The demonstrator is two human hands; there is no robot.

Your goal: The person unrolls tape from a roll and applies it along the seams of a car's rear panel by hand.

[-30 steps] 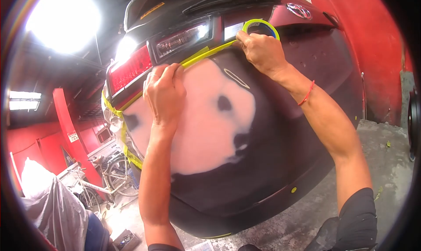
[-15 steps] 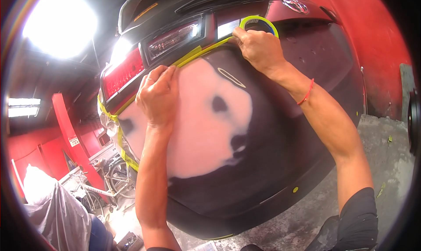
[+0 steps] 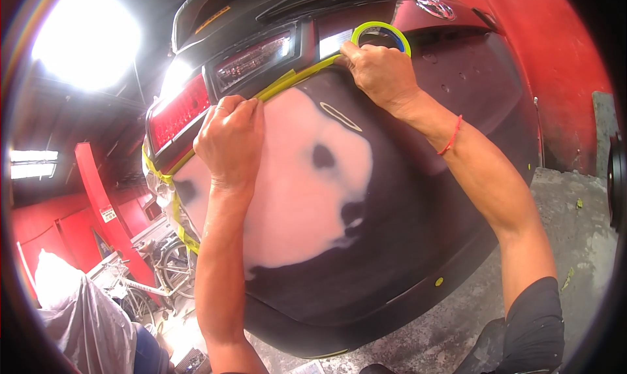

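My right hand (image 3: 382,79) is closed on a roll of yellow-green masking tape (image 3: 407,42) beside the car's rear lamp. From the roll, a strip of masking tape (image 3: 307,73) runs down to the left along the lower edge of the lamps. At the strip's lower part my left hand (image 3: 230,138) is closed, fingertips pressed at the tape; their exact grip is hidden by the knuckles. Below lies the dark rear bumper (image 3: 418,198) with a pinkish, sanded patch (image 3: 300,198). Above the left hand are a red tail lamp (image 3: 177,116) and a clear lamp (image 3: 255,59).
More yellow tape (image 3: 175,211) edges plastic sheeting at the bumper's left side. Behind stand a bicycle (image 3: 147,286), a red post (image 3: 108,207) and a grey cover (image 3: 91,315). A red wall (image 3: 562,80) rises at right above the concrete floor (image 3: 575,243).
My left hand has shifted slightly left and rolled a little, its fingers still at the tape. The right hand keeps the roll in nearly the same place. The whole view has moved slightly.
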